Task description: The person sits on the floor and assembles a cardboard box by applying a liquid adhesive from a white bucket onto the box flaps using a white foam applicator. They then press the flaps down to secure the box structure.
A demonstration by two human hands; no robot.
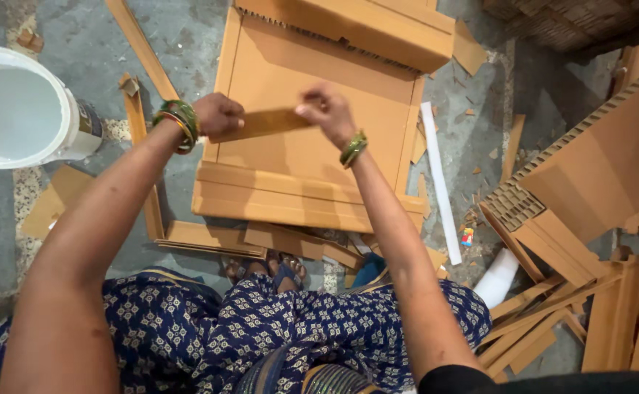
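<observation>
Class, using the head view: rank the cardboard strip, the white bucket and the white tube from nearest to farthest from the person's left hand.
1. Cardboard strip: held in the left hand, with the right hand on its other end.
2. White bucket: on the floor, far left.
3. White tube: lower right, beside the cardboard stacks.

A narrow brown cardboard strip [264,124] lies nearly level, slightly tilted, just above the flat cardboard panel [312,157], pinched at both ends.
</observation>
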